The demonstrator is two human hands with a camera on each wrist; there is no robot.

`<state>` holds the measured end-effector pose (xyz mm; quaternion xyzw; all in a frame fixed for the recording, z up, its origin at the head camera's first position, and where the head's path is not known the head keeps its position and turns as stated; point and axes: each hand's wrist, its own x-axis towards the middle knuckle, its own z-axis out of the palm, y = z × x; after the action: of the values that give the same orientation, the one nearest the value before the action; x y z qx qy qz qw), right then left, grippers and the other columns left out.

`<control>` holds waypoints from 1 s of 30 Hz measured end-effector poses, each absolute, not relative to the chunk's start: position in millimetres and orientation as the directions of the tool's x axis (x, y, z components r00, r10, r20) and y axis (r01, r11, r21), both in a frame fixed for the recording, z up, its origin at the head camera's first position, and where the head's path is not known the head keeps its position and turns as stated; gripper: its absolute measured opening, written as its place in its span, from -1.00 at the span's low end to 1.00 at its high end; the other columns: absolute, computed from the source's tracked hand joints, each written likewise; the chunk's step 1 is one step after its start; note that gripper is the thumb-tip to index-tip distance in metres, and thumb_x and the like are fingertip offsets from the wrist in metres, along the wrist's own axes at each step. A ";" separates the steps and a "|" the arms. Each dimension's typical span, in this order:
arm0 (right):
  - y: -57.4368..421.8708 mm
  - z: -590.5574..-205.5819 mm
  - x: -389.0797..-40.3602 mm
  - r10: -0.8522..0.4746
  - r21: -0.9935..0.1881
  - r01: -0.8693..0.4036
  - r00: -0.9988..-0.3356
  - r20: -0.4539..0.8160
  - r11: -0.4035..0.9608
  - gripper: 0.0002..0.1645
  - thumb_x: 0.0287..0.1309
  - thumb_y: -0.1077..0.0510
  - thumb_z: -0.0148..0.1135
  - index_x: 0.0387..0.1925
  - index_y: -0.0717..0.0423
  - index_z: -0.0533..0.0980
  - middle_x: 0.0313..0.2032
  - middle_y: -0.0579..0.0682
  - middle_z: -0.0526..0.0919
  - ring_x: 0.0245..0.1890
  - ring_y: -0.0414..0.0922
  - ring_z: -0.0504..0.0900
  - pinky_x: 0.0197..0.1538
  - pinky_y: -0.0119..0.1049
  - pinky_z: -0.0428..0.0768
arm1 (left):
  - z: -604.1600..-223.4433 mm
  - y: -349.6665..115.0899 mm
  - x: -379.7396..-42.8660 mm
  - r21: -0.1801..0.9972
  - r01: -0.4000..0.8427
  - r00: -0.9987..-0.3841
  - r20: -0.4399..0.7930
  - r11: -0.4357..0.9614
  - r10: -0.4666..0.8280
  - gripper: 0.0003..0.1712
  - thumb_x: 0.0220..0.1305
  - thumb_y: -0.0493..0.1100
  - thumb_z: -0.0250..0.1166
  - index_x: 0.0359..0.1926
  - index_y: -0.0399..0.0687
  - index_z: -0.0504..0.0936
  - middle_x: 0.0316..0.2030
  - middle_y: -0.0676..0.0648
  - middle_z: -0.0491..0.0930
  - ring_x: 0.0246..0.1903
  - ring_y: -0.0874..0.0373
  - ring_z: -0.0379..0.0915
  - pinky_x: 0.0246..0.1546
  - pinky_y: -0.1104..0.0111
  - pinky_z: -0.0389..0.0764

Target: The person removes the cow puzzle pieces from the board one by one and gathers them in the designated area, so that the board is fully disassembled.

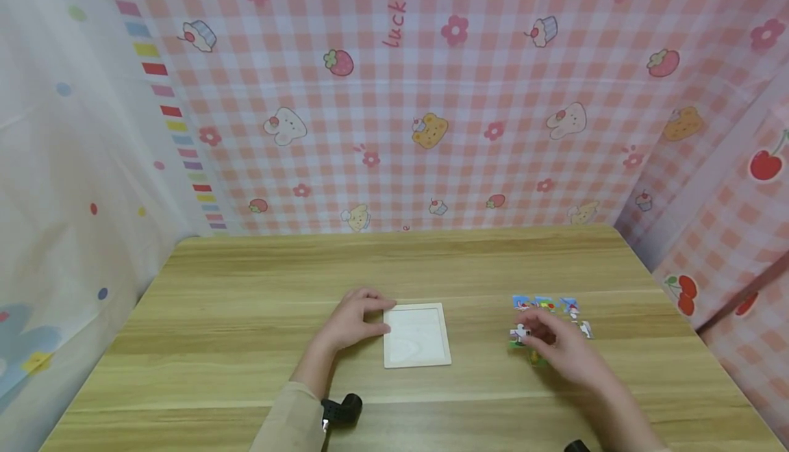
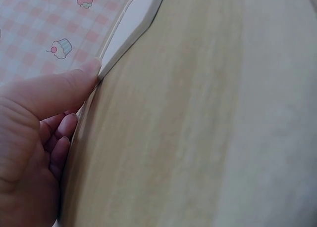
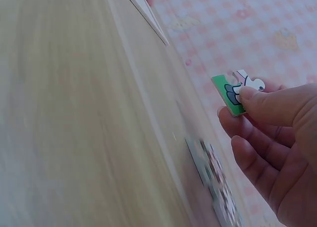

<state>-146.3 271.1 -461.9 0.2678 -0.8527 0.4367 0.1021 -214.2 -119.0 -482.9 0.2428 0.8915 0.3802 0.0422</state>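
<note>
My right hand (image 1: 557, 346) pinches a puzzle piece (image 3: 230, 94) between thumb and fingertips, held up off the table in the right wrist view. The piece is green and white with a dark grey patch and a rounded knob. Other colourful puzzle pieces (image 1: 570, 307) lie on the table around and behind that hand, which partly hides them. To the left, a square pale wooden puzzle frame (image 1: 418, 368) lies flat, with nothing inside its raised border. My left hand (image 1: 354, 318) rests at the frame's left side, thumb (image 2: 74, 86) against the edge and a fingertip at the far left corner.
The wood-grain table (image 1: 246, 281) reaches back to a pink checked cloth (image 1: 394, 96) hanging behind it. Pale printed cloths hang at the left and right sides. A black wrist camera (image 1: 343, 411) sits at my left cuff.
</note>
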 end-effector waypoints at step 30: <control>347.9 -468.7 -133.3 -0.153 -0.689 -0.338 -0.936 0.316 0.641 -0.66 0.11 0.42 0.35 -0.04 0.28 0.58 -0.35 -0.11 0.68 -0.38 -0.34 0.56 -0.38 -0.47 0.52 | -482.5 -117.3 -214.1 0.700 0.406 -0.878 0.121 0.587 0.463 -0.52 0.16 -0.15 0.48 0.12 -0.09 0.68 0.04 -0.11 0.52 0.11 -0.10 0.33 0.18 -0.04 0.34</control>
<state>-133.3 347.9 -468.7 0.1365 -0.8985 0.4010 0.1149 -214.1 -117.3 -482.5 0.2439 0.8901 0.3833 0.0370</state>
